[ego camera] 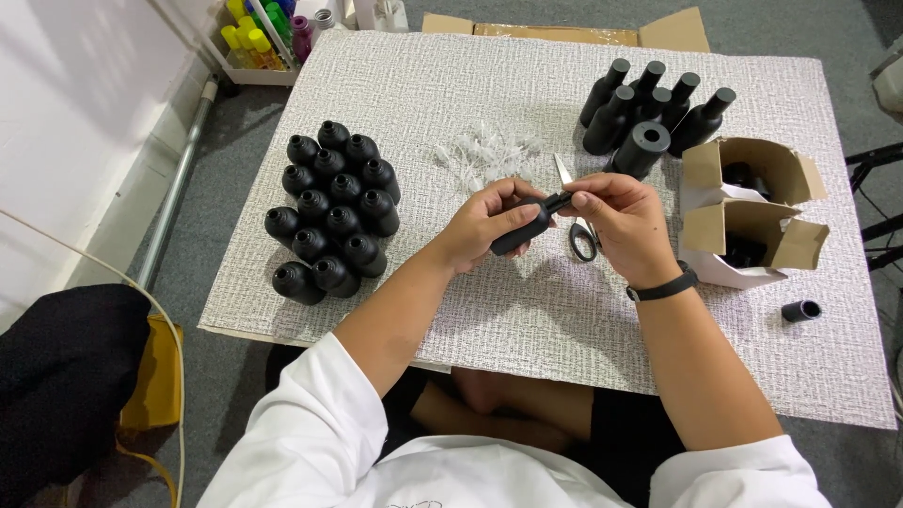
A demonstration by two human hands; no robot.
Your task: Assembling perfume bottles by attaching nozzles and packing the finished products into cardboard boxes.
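At the centre of the frame the left hand (489, 221) is wrapped around a black bottle (520, 231), held on its side just above the mat (527, 310). The right hand (623, 224) meets it at the neck, thumb and fingers pinched together on the bottle's small top end — what sits between the fingertips is too small to make out.

Left of the hands stands a tight cluster of uncapped bottles (331, 209), all upright with open necks. At the upper right of the frame is a smaller group of capped bottles (649, 113) with tall black tops, one of them tipped toward the camera. Judging by the two groups, the capped ones look finished and the open cluster looks yet to be handled — so most of the work appears to remain, with the bottle in hand as the current piece.

Above the hands lies a heap of thin white plastic bits (484, 150). Scissors (578, 226) lie on the mat, partly hidden behind the right hand. At right, two open cardboard boxes (752, 202) hold dark parts, and a loose black cap (800, 310) lies on its side near the right edge of the mat. Coloured bottles (259, 33) fill a rack in the upper left corner.
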